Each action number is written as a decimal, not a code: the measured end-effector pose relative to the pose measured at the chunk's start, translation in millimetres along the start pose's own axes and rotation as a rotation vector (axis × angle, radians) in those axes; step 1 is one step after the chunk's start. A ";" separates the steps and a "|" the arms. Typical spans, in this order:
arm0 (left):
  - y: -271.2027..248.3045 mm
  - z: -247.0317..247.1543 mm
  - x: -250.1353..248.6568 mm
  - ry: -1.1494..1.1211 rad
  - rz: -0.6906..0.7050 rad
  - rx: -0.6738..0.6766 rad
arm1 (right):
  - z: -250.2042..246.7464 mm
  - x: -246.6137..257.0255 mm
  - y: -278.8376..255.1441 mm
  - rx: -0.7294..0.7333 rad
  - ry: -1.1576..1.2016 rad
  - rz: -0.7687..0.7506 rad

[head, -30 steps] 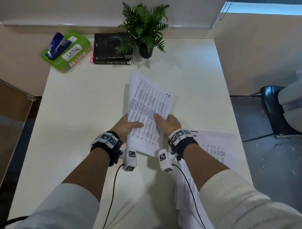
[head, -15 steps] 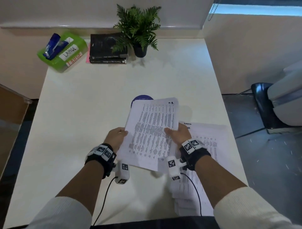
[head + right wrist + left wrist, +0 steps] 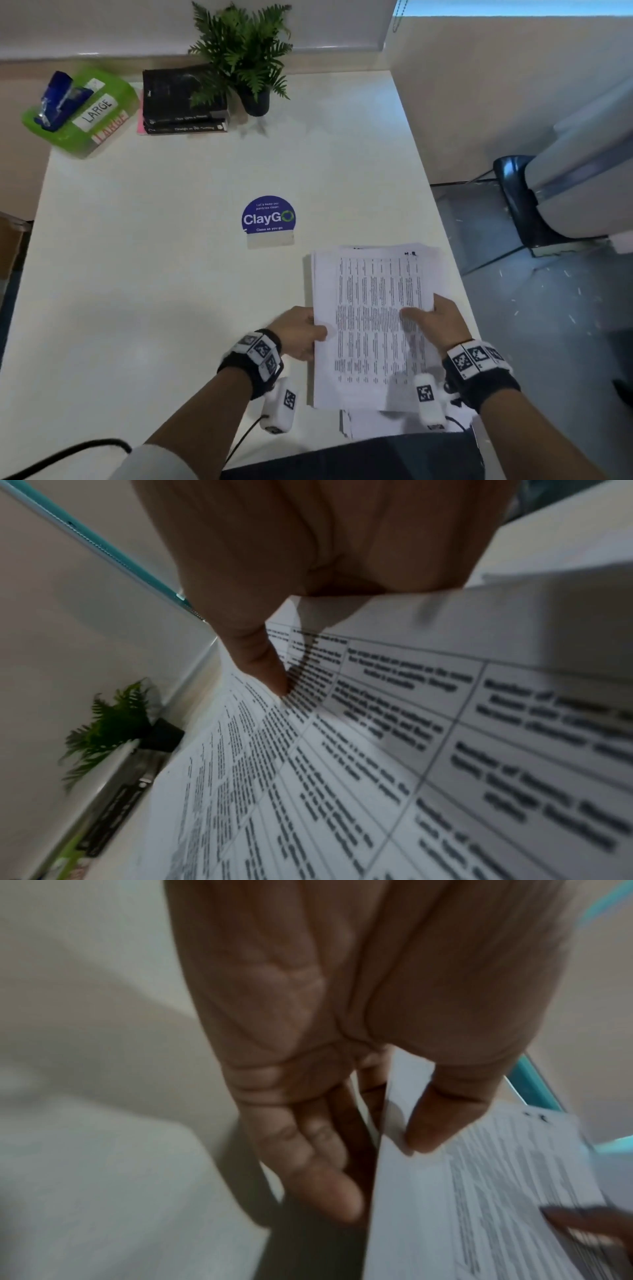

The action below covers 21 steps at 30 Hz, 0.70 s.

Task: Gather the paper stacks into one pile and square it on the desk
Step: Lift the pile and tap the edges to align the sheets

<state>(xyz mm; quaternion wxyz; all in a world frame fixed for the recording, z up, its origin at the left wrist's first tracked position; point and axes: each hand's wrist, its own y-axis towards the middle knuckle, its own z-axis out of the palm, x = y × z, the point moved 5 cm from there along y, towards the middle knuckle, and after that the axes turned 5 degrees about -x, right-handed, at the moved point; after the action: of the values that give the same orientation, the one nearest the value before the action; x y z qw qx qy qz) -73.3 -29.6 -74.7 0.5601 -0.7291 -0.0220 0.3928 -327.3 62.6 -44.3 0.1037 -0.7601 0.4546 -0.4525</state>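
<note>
A stack of printed white sheets [image 3: 370, 322] sits over a second paper stack [image 3: 373, 423] at the desk's near right; only the lower stack's far and near edges peek out. My left hand [image 3: 301, 334] pinches the top stack's left edge, thumb on top [image 3: 431, 1123], fingers [image 3: 315, 1164] underneath. On the right edge my right hand [image 3: 435, 320] holds the same stack [image 3: 377, 750], thumb [image 3: 263, 664] pressed on the print. Whether the top stack rests fully on the lower one I cannot tell.
A round blue ClayGo sticker [image 3: 268, 219] lies on the white desk [image 3: 137, 291] just beyond the papers. At the back stand a potted fern [image 3: 243, 58], black books [image 3: 181, 102] and a green box [image 3: 78, 109]. The desk's right edge is close to the papers; a chair [image 3: 548, 192] stands beyond.
Both hands carried the held stack from the desk's middle toward me and to the right, onto the other stack. That uncovered the blue sticker.
</note>
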 end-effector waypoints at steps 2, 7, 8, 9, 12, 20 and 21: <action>8.8 11.1 -7.5 0.270 0.086 -0.148 | -11.0 -15.0 4.9 -0.092 -0.168 0.018; 8.8 19.3 -33.6 0.212 0.245 -0.564 | -19.0 -28.5 10.9 -0.213 -0.328 0.109; 9.2 22.6 -37.8 0.185 0.245 -0.577 | -18.8 -27.6 11.4 -0.207 -0.325 0.116; 10.5 25.9 -41.4 0.160 0.238 -0.580 | -17.3 -25.9 13.0 -0.202 -0.323 0.126; 14.4 31.4 -47.7 0.073 0.168 -0.584 | -7.2 -16.1 18.7 -0.169 -0.319 0.181; 15.5 -34.4 -43.9 0.027 0.070 -0.702 | 44.0 39.6 33.5 -0.023 -0.311 0.049; 14.3 -48.9 -39.7 0.010 0.044 -0.728 | 50.6 48.0 34.7 -0.009 -0.296 0.007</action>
<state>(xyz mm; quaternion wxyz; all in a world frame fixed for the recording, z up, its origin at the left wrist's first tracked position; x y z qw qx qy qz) -77.3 -92.8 -61.7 0.2555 -0.8828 -0.1419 0.3678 -300.0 -7.5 -64.4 0.1677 -0.8173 0.4393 -0.3329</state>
